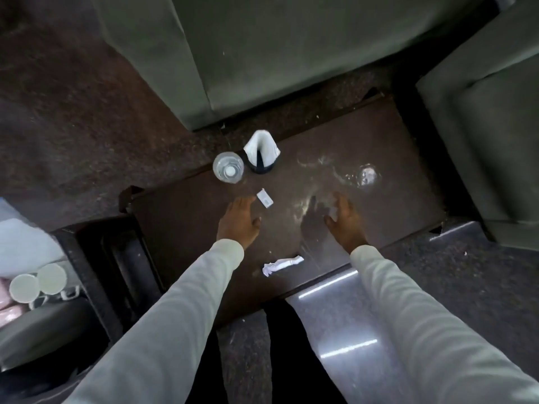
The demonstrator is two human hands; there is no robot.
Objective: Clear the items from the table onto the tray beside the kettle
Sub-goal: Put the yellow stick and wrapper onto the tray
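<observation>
A dark brown low table [388, 182] lies below me. On it stand a clear water bottle [228, 167] seen from above and a white napkin holder with a dark base [261, 153]. A small white packet [264, 198] lies just beyond my left hand [239, 223], which hovers open with fingers spread, holding nothing. A crumpled white paper [281, 265] lies near the table's front edge between my arms. My right hand [344, 220] is over the table's middle, and something small and pale shows at its fingers; blur hides whether it grips it. No tray or kettle is visible.
Grey-green sofas [262, 53] stand behind the table and at the right [490, 126]. A dark side unit [116, 258] sits at the left, with two pale round lids [38, 282] beside it. A wet glare patch [366, 176] marks the table's far right.
</observation>
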